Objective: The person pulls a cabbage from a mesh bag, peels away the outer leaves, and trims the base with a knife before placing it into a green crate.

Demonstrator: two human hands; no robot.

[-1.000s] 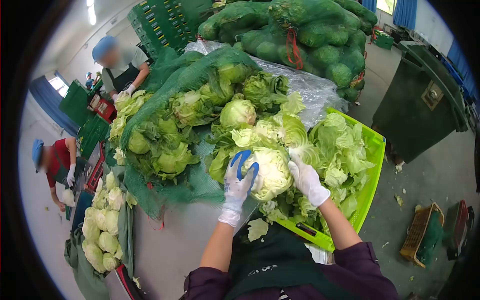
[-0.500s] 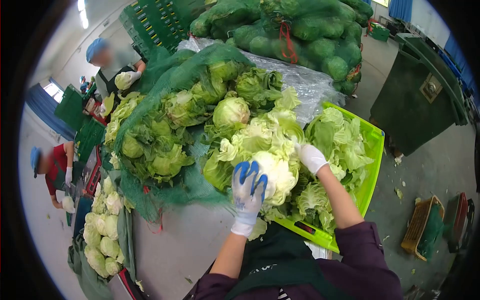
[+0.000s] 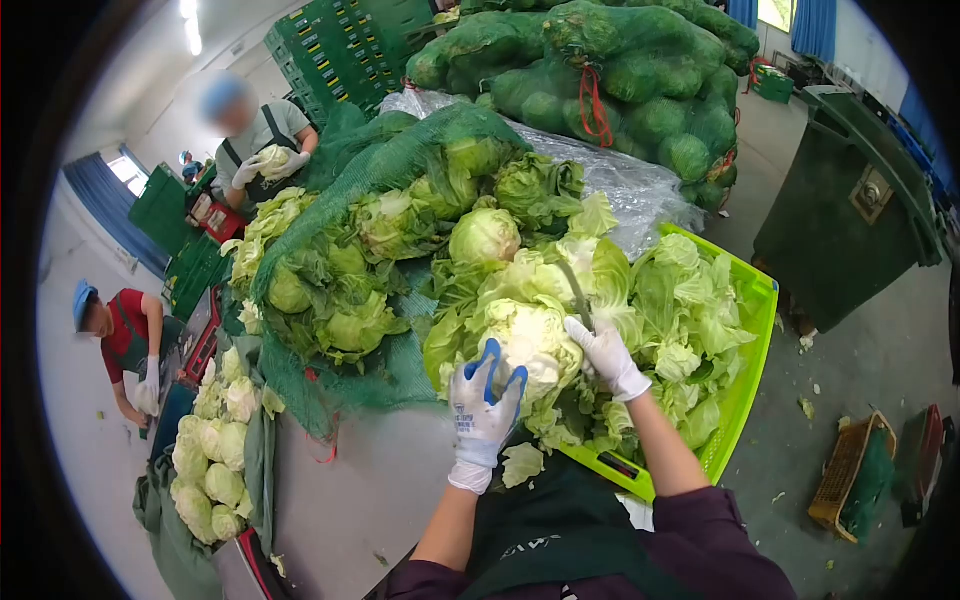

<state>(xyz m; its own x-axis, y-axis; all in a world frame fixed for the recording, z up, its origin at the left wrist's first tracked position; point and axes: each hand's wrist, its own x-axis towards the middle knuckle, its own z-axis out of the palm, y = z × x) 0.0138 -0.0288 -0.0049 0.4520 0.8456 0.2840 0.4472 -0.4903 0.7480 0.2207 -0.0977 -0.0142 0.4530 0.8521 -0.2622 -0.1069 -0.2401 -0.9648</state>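
My left hand (image 3: 482, 405), in a white glove with blue-coated fingers, grips the near left side of a pale cabbage (image 3: 535, 335). The cabbage's whitish cut end faces up, and loose leaves lie around it. On its right side is my right hand (image 3: 610, 362), white-gloved and closed around what looks like a knife (image 3: 574, 290). Its narrow grey blade points up and away over the leaves; the handle is hidden in the hand. Another trimmed-looking cabbage (image 3: 484, 236) rests just beyond.
A lime-green crate (image 3: 765, 340) full of loose leaves (image 3: 690, 320) stands at right. Leafy cabbages lie in an open green net (image 3: 290, 370) at left. Filled net sacks (image 3: 640, 90) are behind, a dark wheeled bin (image 3: 840, 200) at far right. Two co-workers handle cabbages at left.
The grey blade now shows above my right hand, which has moved slightly left and down. My left hand has shifted down the cabbage's side. The view has shifted a little.
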